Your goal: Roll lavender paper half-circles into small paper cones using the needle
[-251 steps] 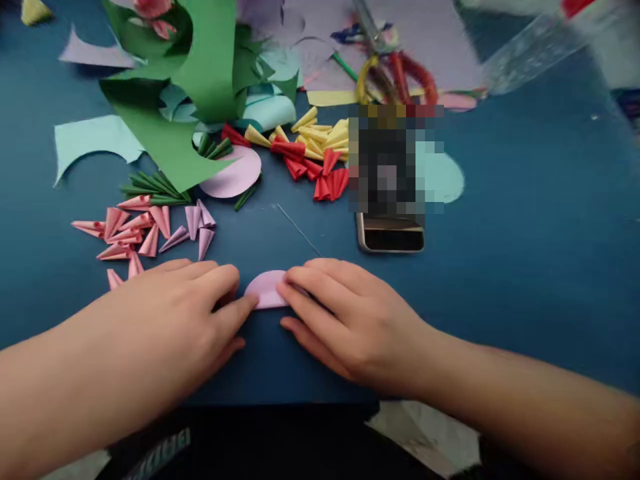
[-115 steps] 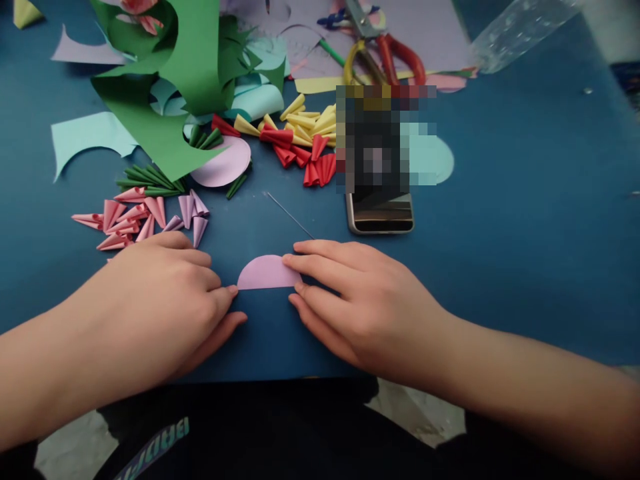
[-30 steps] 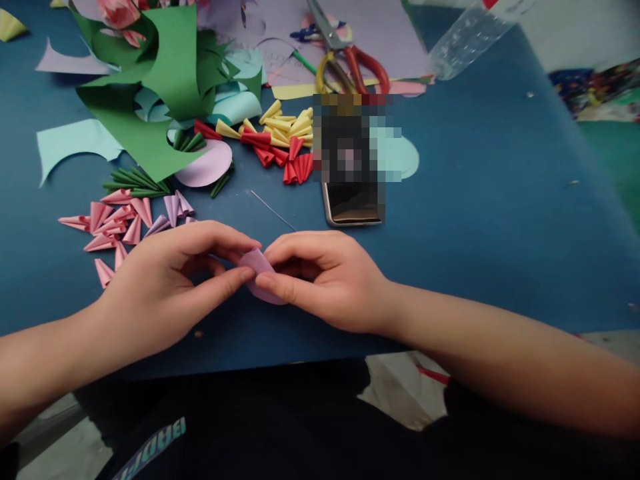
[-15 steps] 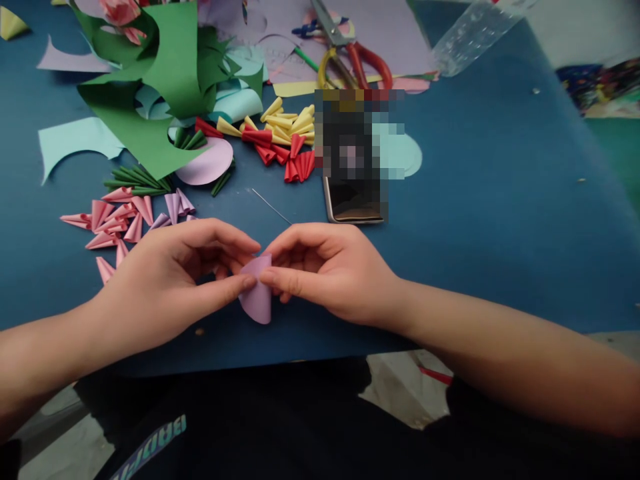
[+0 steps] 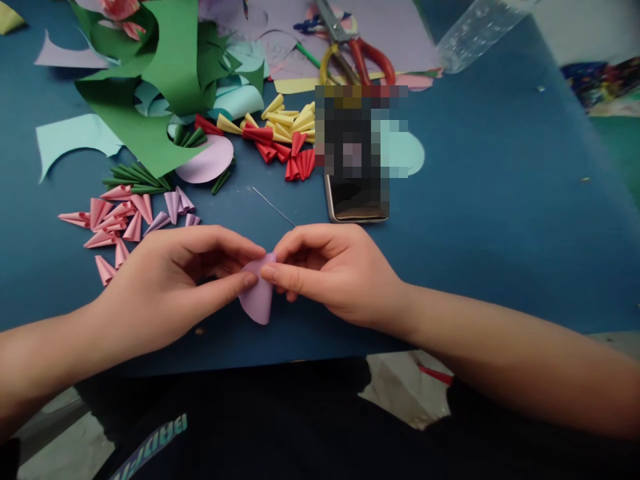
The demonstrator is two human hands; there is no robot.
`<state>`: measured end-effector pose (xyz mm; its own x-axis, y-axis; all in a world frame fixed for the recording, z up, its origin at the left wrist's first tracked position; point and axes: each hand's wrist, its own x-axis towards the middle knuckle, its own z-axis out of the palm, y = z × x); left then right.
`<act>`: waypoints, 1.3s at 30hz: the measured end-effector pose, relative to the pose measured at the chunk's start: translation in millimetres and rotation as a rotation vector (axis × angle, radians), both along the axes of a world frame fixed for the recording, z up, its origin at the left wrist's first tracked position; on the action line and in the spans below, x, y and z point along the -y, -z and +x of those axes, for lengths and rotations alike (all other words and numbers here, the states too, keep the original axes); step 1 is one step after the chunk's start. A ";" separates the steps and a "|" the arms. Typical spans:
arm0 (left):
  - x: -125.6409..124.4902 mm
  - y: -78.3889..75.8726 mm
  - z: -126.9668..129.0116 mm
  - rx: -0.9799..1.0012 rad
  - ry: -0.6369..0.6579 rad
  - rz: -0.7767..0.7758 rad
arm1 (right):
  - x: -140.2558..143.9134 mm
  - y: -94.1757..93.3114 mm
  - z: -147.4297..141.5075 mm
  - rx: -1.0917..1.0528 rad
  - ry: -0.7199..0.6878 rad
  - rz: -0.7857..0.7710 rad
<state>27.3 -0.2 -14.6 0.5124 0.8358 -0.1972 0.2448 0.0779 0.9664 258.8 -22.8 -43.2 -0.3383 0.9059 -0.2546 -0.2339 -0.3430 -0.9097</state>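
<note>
A small curved piece of lilac paper [image 5: 259, 301] is pinched between both hands above the table's near edge. My left hand [image 5: 185, 283] grips its left side between thumb and fingers. The thumb and fingers of my right hand [image 5: 333, 267] close on its upper right edge. Small lilac paper cones [image 5: 173, 207] and pink paper cones [image 5: 113, 223] lie just beyond my left hand. A thin needle-like wire [image 5: 273, 205] lies on the table beyond the fingertips, its near end meeting the outline of my right hand.
A phone [image 5: 356, 197], partly blurred out, lies beyond my right hand. Behind it are scissors [image 5: 370, 60] with red and yellow handles. Red cones [image 5: 300, 163], yellow cones [image 5: 287, 123] and green paper scraps [image 5: 175, 60] spread across the back left. A clear plastic wrapper [image 5: 475, 37] is at the far right.
The lilac paper's lower right edge now slants inward, so the piece looks slightly more curled. Both hands keep their pinch and have shifted only a little to the right.
</note>
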 end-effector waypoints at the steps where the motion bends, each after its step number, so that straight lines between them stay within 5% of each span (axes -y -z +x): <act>1: 0.3 0.6 -0.4 0.006 0.002 0.003 | 0.2 -0.2 -0.2 0.005 0.004 -0.006; 23: -0.2 0.1 0.6 0.000 -0.034 -0.076 | 4.4 -1.9 5.2 0.103 0.014 0.187; 39: 0.3 -1.9 1.3 -0.063 -0.035 -0.045 | 6.2 -0.2 3.8 0.156 0.024 0.164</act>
